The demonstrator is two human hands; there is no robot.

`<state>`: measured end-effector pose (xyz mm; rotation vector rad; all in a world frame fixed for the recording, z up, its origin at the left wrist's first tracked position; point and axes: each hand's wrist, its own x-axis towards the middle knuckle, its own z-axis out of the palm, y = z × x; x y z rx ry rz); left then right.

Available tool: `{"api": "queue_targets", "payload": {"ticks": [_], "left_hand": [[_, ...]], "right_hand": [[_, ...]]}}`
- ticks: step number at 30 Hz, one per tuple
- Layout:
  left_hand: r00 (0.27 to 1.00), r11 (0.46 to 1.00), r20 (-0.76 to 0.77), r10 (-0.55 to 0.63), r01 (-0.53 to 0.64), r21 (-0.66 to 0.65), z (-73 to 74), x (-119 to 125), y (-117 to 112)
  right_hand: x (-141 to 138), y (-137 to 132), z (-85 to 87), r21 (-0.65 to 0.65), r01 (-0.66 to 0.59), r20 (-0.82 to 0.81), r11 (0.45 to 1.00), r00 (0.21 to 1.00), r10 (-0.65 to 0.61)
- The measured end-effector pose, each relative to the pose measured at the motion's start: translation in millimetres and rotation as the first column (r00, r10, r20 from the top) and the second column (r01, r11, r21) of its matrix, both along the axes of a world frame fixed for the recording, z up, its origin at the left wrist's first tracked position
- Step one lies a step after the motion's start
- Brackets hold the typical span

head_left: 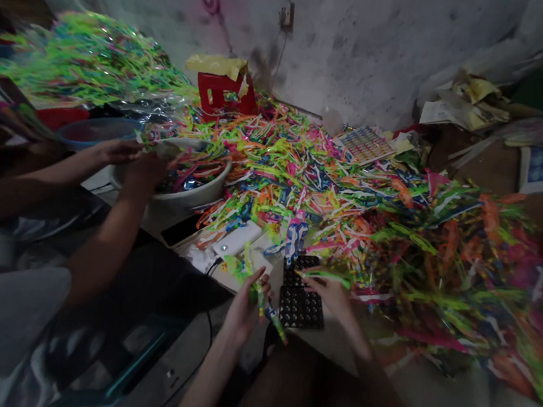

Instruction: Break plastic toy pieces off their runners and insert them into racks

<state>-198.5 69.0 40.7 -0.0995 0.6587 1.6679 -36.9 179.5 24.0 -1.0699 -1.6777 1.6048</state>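
My left hand [246,304] is closed around a small bundle of colourful plastic sticks [267,309] that slants down to the right. My right hand [332,293] rests on a black studded tray [301,305] and pinches a thin green plastic stick [326,278]. A bunch of blue and pink pieces [296,230] stands just beyond the tray. A huge heap of neon plastic strips [397,241] covers the table past both hands.
On the left, another person's hands [131,160] reach into a white bowl [192,196] of strips. A white power bank [236,240] with a cable lies near my left hand. A red stool [223,96], a clear bag of green strips [85,56] and papers [468,100] sit further back.
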Motion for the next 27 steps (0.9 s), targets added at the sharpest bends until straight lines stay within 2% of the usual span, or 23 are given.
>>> {"api": "queue_targets", "payload": {"ticks": [4,10,16,27], "left_hand": [[0.997,0.997,-0.071,0.001,-0.007,-0.080,-10.6,-10.8,-7.2],[0.997,0.994,-0.074,0.015,-0.023,-0.103,-11.8,-6.2,-10.6],[0.998,0.993,-0.060,0.026,-0.032,-0.114,-11.2,-2.6,-15.3],[0.999,0.992,-0.021,0.027,-0.030,-0.125,-17.0,1.9,-17.0]], "right_hand": [[-8.0,26.9,-1.4,0.067,-0.036,0.065,0.997,0.997,0.031],[-16.1,32.0,-10.0,0.071,-0.128,0.144,0.989,0.983,0.117],[-22.7,36.5,2.8,0.070,-0.132,0.250,0.989,0.962,0.111],[-37.7,43.5,14.8,0.049,-0.156,0.292,0.986,0.947,0.135]]}}
